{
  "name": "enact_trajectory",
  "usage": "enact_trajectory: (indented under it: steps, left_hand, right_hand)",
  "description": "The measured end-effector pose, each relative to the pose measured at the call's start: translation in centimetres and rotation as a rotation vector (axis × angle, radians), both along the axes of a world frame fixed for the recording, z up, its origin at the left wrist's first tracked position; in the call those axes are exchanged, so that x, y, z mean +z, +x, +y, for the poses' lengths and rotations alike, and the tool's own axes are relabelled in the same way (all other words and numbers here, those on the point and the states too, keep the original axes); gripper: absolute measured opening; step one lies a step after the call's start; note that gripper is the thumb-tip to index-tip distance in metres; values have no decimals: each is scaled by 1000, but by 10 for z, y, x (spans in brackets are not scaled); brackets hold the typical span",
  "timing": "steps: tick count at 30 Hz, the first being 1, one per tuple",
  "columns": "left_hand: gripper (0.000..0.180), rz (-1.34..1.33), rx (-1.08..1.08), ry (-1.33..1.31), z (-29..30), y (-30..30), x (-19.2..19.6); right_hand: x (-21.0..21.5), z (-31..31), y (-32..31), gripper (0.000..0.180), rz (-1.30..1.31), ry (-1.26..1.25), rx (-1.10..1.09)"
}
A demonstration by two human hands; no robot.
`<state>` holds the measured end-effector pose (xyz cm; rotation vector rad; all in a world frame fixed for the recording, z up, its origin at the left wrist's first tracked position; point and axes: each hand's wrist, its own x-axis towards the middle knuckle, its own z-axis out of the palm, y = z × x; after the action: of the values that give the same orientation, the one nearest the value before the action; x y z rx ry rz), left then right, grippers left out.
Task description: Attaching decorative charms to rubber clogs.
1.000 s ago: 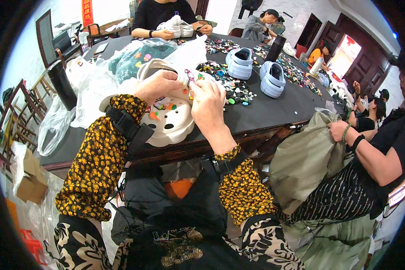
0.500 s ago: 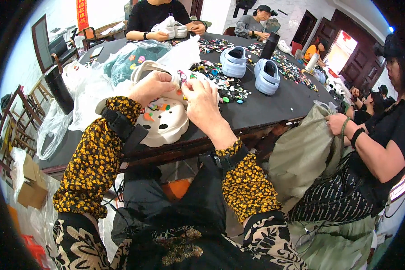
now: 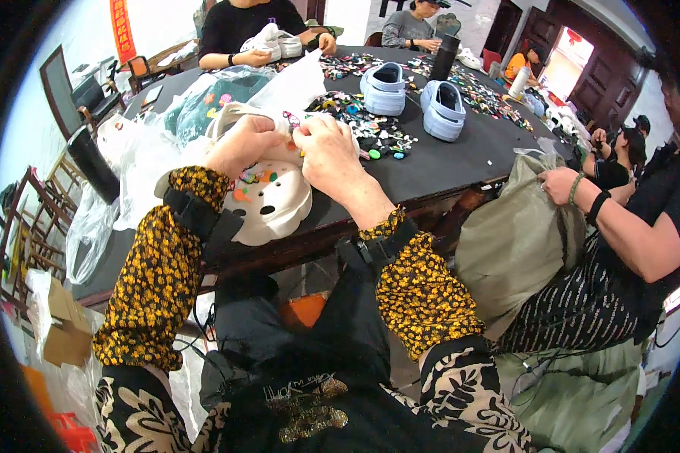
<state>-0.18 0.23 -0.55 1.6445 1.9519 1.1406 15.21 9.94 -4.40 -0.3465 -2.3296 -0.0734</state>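
Both my hands are closed on a white clog (image 3: 230, 115) at the table's near edge. My left hand (image 3: 242, 145) grips it from the left, with the fingers partly out of sight. On the right, my right hand (image 3: 331, 160) has its fingertips pressed together at the upper, beside a small pink-and-dark shoe charm (image 3: 291, 118). Whether they pinch that charm itself, I cannot tell. Just below lies a second white clog (image 3: 276, 204), its toe toward me, with orange and green charms on it. My hands cover much of the upper clog.
Beyond my hands, loose charms (image 3: 385, 140) are heaped on the dark table (image 3: 468, 162). Two light-blue clogs (image 3: 384, 89) and a black bottle (image 3: 444, 59) stand farther back. Plastic bags (image 3: 140, 162) and another black bottle (image 3: 92, 162) are left. A person at right holds a grey-green sack (image 3: 506, 234).
The view has shifted slightly, so the far table sits a little higher and more left. My hands stay on the same clog, nearly in the same pose.
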Motion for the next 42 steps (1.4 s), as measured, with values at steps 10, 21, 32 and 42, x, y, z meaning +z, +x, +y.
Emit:
enact_trajectory:
  steps: [10, 21, 32, 42]
  left_hand:
    - [23, 17, 39, -77, 2, -7, -1]
    - [26, -341, 6, -268, 4, -6, 24]
    - [29, -569, 141, -398, 30, -3, 22]
    - [19, -618, 192, -240, 8, 1, 16]
  right_hand:
    - [22, 36, -18, 18, 43, -374, 142]
    - [41, 161, 45, 18, -85, -674, 59]
    - [-14, 211, 64, 22, -244, -428, -209]
    - [19, 186, 43, 20, -283, -435, 84]
